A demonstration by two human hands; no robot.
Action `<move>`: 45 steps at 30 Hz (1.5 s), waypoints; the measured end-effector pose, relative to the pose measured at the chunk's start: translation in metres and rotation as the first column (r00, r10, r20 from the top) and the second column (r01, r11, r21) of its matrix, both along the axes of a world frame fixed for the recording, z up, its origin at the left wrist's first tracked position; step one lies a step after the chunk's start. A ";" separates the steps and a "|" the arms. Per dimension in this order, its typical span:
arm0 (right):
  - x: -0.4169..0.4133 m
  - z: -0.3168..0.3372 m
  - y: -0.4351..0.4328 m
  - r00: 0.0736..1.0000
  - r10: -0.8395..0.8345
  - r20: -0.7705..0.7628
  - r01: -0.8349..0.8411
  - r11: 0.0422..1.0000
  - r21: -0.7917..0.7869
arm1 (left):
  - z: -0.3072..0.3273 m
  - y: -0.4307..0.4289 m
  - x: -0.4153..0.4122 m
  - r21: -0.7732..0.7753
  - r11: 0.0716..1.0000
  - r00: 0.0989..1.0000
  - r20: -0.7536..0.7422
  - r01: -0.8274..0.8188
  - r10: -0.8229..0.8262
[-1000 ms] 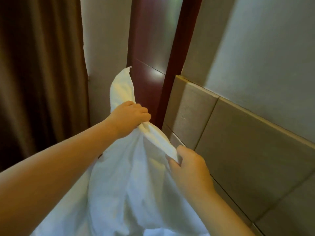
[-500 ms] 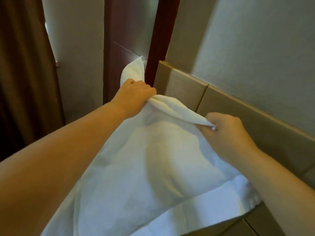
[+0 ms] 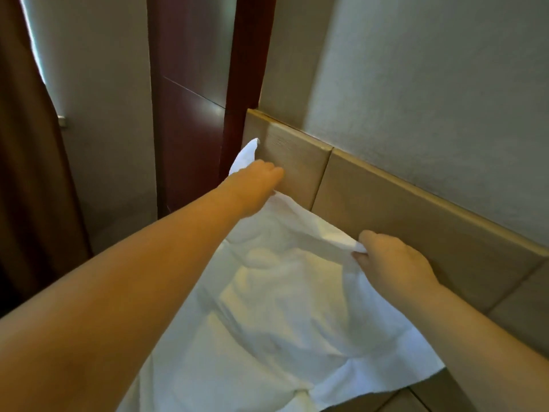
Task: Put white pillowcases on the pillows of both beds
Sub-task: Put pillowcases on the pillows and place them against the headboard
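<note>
A white pillowcase (image 3: 285, 307) with a bulky pillow inside it hangs in front of me, filling the lower middle of the view. My left hand (image 3: 255, 185) grips its upper left corner, and a tip of cloth sticks up above the fist. My right hand (image 3: 392, 260) pinches the upper edge further right. The edge between my hands sags and is bunched. The pillow itself is hidden under the cloth. The flat hem of the case trails at the lower right.
A beige padded headboard (image 3: 416, 209) runs along the pale wall (image 3: 430, 84) right behind the pillow. A dark red wooden panel (image 3: 190, 114) stands left of it. A brown curtain (image 3: 26, 188) hangs at the far left.
Both hands have lowered the pillowcase and drawn apart along its top edge. It has moved right, from in front of the red panel to in front of the headboard.
</note>
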State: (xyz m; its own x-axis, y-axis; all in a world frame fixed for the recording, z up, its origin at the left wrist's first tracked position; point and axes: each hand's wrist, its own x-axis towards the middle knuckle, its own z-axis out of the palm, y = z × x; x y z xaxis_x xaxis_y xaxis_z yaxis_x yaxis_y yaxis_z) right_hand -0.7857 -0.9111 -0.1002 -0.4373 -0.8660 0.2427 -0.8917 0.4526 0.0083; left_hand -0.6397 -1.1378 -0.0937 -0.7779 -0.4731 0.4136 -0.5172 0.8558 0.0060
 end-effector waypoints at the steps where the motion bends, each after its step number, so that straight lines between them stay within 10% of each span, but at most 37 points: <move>1: 0.001 0.000 0.001 1.000 -0.005 -0.013 0.005 0.998 -0.060 | 0.002 0.000 -0.004 -0.014 1.000 0.998 -0.061 -0.026 0.025; 6: 0.010 0.004 0.005 0.982 -0.086 -0.168 0.038 0.963 -0.268 | 0.009 0.025 -0.018 0.114 0.993 0.914 -0.401 -0.018 0.063; 12: 0.036 0.024 0.030 0.969 0.004 -0.246 -0.089 0.938 -0.336 | -0.010 0.062 0.008 0.115 0.993 0.931 -0.360 -0.027 0.067; 23: 0.121 0.007 0.153 0.984 0.176 -0.027 -0.178 0.971 -0.156 | -0.001 0.225 0.115 0.373 0.901 0.970 0.178 -0.220 0.163; 45: 0.262 -0.027 0.419 0.854 0.376 0.360 -0.424 0.904 0.060 | -0.026 0.582 0.303 0.292 0.719 0.747 0.479 -0.631 0.461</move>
